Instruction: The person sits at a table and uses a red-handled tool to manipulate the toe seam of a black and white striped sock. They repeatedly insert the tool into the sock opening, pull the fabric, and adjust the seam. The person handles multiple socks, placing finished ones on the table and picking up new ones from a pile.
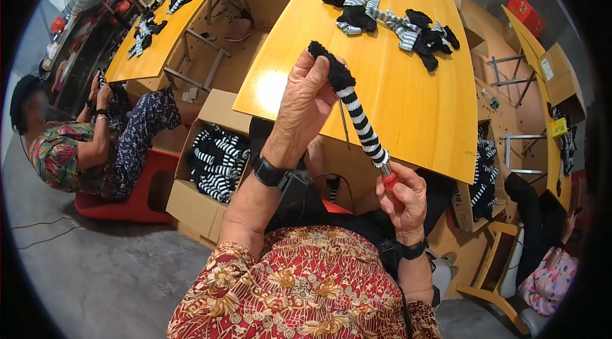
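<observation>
Gripping a black-and-white striped sock [357, 113] by its black toe, left hand [305, 100] holds it above the yellow wooden surface [408, 93]; right hand [401, 195] pinches a red-handled tool [388, 180] at the cuff. Brown cardboard box [191, 202] of striped socks sits lower left; red box [526, 13] upper right.

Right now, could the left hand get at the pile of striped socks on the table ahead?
Probably not at once: the left hand is gripping the black toe of a striped sock stretched over a red-handled tool. The sock pile lies uncovered on the yellow table beyond, nothing between them.
</observation>
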{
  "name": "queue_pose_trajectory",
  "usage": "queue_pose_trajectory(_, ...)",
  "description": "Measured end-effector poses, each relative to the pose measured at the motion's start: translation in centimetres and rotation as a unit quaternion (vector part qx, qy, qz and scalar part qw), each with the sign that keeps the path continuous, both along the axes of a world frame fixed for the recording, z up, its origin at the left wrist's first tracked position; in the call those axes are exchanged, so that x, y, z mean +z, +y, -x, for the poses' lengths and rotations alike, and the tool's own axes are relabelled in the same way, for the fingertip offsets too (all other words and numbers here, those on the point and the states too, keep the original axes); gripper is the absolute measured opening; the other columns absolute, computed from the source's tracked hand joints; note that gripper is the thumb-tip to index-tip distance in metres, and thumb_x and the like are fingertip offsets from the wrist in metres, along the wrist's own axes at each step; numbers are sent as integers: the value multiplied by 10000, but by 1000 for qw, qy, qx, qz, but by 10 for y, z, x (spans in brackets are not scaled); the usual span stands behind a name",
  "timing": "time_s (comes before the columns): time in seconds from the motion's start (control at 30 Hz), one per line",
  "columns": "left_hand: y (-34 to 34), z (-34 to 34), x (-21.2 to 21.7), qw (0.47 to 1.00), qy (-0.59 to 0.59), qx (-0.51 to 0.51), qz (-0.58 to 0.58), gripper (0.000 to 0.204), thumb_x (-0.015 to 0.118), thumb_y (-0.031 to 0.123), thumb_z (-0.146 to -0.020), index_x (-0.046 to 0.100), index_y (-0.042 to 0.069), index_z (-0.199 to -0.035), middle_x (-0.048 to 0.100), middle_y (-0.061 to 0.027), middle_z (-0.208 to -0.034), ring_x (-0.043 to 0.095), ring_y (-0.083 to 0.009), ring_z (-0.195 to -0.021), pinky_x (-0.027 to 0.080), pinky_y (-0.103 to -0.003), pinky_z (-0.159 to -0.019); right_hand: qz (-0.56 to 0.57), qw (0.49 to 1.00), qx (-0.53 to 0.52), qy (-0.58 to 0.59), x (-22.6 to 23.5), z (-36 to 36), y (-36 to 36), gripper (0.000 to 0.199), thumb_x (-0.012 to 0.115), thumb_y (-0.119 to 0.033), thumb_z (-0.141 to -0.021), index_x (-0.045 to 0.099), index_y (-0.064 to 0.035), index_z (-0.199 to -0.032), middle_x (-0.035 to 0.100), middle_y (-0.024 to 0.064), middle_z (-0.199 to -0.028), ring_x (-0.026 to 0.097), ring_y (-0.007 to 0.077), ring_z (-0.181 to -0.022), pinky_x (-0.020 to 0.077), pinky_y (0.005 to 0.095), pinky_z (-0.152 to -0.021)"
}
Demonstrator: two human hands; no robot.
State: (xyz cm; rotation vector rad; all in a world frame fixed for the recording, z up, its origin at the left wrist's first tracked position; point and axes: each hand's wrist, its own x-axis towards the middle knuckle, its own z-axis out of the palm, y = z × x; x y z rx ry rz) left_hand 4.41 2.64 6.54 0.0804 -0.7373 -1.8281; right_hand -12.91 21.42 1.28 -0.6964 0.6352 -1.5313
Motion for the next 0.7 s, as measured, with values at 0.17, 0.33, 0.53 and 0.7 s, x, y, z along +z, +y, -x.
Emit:
queue_pose_trajectory(0.17, 19, 15, 5, 993, 85, -75, -32, 264, 597, 133, -938, 533, 64, -1185, 645, -30, -1096, 626, -110, -973, 513, -280, -890, 15, 995, -2, -101, 3, -12, -7, 397, 585, -72, -865, 583, 3, -1255, 636, 210, -866, 468, 108, -493, 417, 200, -460)
queue_pose_trajectory(0.33, 26, 12, 19, 999, -3, -44, -21, 298, 623, 161, -926, 549, 37, -1187, 651, -68, -1064, 637, -182, -988, 519, -309, -879, -7, 999, -35, -32, 6, -12, -9, 386, 600, -58, -855, 600, -10, -1239, 644, 191, -864, 500, 114, -515, 428, 206, -468)
queue_pose_trajectory(0.53, 29, 7, 0, 963, -235, 63, 115, 219, 657, 118, -908, 615, 12, -1095, 668, -18, -914, 631, -103, -833, 515, -246, -776, -4, 996, -70, 56, 4, -17, -12, 389, 573, 21, -834, 606, -1, -1221, 662, 165, -890, 524, 108, -539, 433, 200, -471)
queue_pose_trajectory(0.7, 31, 1, 10, 903, -345, 142, 213, 184, 696, 168, -879, 629, -4, -882, 612, -2, -712, 537, -53, -634, 434, -220, -546, 0, 997, -69, 24, 10, -15, -12, 367, 579, -7, -828, 619, 0, -1192, 650, 186, -880, 525, 116, -538, 430, 201, -465)
